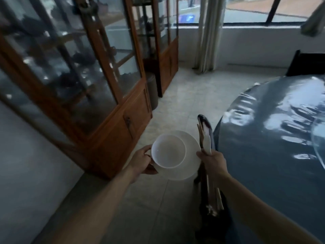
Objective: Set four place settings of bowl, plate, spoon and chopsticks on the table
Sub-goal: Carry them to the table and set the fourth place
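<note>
Right hand: the right hand [213, 162] is curled round a bundle of utensils, held upright beside the table edge; pale wooden chopsticks [200, 138] and a white spoon [207, 144] with a dark glossy tip stick out above the fist (more ends poke out below it, too blurred to count)
Left hand: the left hand [142, 160] grips the near-left rim of a round white plate [191, 147], thumb on top, fingers beneath
Bowl: a smooth white bowl [168, 151] sits on the plate, toward its left side; nothing in it
Table: a round table [263, 147] under a shiny grey-blue plastic cover, creased and glinting, lies just right of the right hand
Floor: pale glossy tiles [175, 106]
Cabinet: a tall wooden cabinet [112, 134] with glass doors stands at left; dark blurred objects on its shelves
Far wall: a pale curtain [205, 41] hangs beside a wide window [255, 13]
</note>
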`<state>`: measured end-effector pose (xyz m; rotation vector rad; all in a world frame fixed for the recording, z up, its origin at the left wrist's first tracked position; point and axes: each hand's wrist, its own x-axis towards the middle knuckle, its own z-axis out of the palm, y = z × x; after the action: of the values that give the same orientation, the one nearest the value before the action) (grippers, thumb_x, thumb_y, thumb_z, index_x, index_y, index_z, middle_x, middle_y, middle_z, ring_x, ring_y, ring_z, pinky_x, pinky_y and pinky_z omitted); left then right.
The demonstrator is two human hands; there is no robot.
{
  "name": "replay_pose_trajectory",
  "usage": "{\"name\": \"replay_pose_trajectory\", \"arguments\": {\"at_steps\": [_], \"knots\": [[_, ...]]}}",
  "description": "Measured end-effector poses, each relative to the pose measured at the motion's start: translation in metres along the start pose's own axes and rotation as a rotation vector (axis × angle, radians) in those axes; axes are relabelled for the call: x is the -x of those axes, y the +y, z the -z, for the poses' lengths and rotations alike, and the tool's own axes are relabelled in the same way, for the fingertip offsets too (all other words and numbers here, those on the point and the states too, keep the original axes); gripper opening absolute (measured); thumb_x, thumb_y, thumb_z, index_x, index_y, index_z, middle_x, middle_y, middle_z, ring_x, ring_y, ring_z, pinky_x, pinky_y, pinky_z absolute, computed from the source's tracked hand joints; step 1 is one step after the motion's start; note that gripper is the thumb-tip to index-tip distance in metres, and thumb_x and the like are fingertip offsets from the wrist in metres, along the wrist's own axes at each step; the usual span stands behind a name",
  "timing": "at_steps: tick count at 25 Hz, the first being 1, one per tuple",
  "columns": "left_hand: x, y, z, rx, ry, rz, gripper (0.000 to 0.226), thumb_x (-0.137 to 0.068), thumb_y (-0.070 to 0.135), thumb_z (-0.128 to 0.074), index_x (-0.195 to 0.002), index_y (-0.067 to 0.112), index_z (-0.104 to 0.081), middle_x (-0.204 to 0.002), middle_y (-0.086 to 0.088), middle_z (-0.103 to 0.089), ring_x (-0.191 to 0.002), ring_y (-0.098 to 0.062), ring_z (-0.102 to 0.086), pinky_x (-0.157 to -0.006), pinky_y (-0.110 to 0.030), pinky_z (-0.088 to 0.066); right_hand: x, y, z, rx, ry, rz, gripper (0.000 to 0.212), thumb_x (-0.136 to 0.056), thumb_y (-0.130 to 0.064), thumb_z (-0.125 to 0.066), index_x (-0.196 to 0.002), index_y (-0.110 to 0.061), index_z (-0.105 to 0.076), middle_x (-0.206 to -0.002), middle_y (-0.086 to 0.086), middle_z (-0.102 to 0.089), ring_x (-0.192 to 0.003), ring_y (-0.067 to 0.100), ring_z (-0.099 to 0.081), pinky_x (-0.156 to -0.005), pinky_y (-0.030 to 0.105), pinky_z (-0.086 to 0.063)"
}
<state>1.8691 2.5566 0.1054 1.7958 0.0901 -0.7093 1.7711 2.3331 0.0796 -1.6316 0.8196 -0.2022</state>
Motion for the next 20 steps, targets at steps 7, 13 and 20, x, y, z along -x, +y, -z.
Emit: {"name": "replay_pose_trajectory", "arguments": {"at_steps": [7,13,20], "knots": [[-0.106,0.077,-0.09,-0.209,-0.237,-0.069,0.06,-0.084,-0.009,-0.04,-0.123,0.034,-0.057,-0.089,-0.016,-0.07,-0.063,-0.029,-0.067,-0.058,-0.038,-0.059,-0.071,0.001,0.067,-0.071,0.275,-0.088,0.023,-0.085,-0.02,-0.068,-0.063,-0.02,-0.064,-0.063,-0.006,-0.061,-0.062,0.013,-0.054,-0.063,0.029,-0.043],[-0.17,0.117,-0.181,-0.336,-0.492,-0.12,0.054,-0.087,-0.007,-0.041,-0.118,0.033,-0.06,-0.1,-0.013,-0.071,-0.066,-0.031,-0.07,-0.052,-0.036,-0.059,-0.104,0.024,0.116,-0.137,0.534,-0.199,0.016,-0.086,-0.024,-0.066,-0.076,-0.011,-0.068,-0.072,0.001,-0.064,-0.07,0.018,-0.056,-0.066,0.032,-0.045],[-0.239,0.145,-0.281,-0.541,-0.831,-0.176,0.058,-0.082,-0.012,-0.041,-0.118,0.027,-0.063,-0.099,-0.015,-0.07,-0.068,-0.038,-0.067,-0.054,-0.049,-0.059,-0.123,0.044,0.139,-0.276,0.909,-0.375,0.014,-0.086,-0.022,-0.067,-0.082,-0.009,-0.071,-0.08,0.007,-0.066,-0.076,0.021,-0.057,-0.07,0.034,-0.045]]}}
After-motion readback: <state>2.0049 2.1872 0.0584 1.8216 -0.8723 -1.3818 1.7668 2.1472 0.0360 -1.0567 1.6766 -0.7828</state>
